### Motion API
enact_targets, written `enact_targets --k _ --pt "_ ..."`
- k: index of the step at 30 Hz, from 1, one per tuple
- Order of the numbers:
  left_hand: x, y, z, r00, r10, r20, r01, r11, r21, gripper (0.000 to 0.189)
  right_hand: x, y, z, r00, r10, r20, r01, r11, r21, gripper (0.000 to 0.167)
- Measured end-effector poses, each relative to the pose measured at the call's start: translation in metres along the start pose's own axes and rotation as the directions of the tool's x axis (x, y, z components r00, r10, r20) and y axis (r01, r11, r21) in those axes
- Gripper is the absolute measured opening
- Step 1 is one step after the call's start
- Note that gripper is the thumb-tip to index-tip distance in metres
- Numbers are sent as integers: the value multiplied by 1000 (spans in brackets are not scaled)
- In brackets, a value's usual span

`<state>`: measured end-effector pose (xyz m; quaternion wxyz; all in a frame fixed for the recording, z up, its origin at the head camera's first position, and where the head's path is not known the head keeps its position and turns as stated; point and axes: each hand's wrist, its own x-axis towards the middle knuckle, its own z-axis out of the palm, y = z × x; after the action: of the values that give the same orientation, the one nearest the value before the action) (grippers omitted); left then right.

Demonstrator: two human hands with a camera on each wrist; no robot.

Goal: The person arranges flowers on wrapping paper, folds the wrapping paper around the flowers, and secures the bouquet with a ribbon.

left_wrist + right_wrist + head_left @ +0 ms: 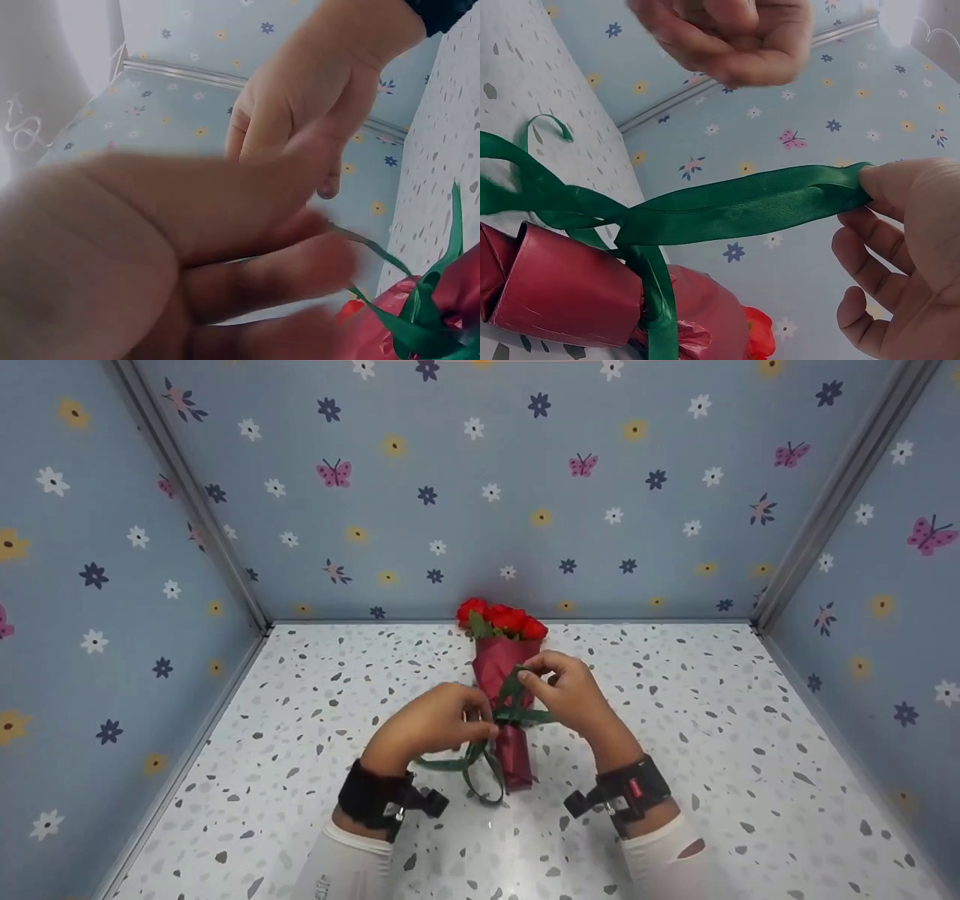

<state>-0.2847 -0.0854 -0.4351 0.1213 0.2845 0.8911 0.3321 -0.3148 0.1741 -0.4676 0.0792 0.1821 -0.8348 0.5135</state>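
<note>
A bouquet of red roses [506, 619] in dark red wrapping paper [495, 656] lies on the speckled table. Green ribbon [742, 210] is tied round its narrow part. My right hand [576, 694] pinches a folded loop of that ribbon between thumb and index finger and pulls it up taut from the knot; the other fingers curl loosely. Just left of the bouquet hovers my left hand [431, 721], fingers loosely bent, with nothing seen between them in the right wrist view. Loose ribbon tails [486, 780] trail below it, beside the paper's lower end.
Blue panels with flowers and butterflies form a back wall [480, 510] and two side walls [885, 607], joined by metal corner posts [199, 502]. The roses lie close to the back wall. White speckled tabletop [315, 720] extends on both sides of the bouquet.
</note>
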Motion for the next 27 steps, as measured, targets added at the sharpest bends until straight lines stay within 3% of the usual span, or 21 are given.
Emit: enact_targets --k 3,5,7,12,18,20,27 --pt "5 -1 1 975 -22 -222 28 999 26 14 -1 -3 2 1000 -21 19 22 1000 -14 9" --pt "7 -2 3 953 -6 -303 17 999 33 23 -1 -6 4 999 -39 32 40 999 -22 7" --pt "9 -2 6 939 26 -344 -12 999 44 30 -2 -8 6 997 -57 45 58 998 -25 7" --pt "11 0 12 914 110 -391 -81 993 90 29 -3 -11 11 996 -77 51 78 997 -14 6" --pt "14 2 17 888 122 -444 -81 991 111 21 -5 -14 13 995 -95 42 95 995 16 7" --pt "14 2 18 888 122 -443 -79 990 114 18 -5 -15 12 994 -106 34 105 994 25 8" --pt "19 -4 20 910 123 -395 -113 992 48 10 -6 -17 13 988 -145 46 142 987 69 7"
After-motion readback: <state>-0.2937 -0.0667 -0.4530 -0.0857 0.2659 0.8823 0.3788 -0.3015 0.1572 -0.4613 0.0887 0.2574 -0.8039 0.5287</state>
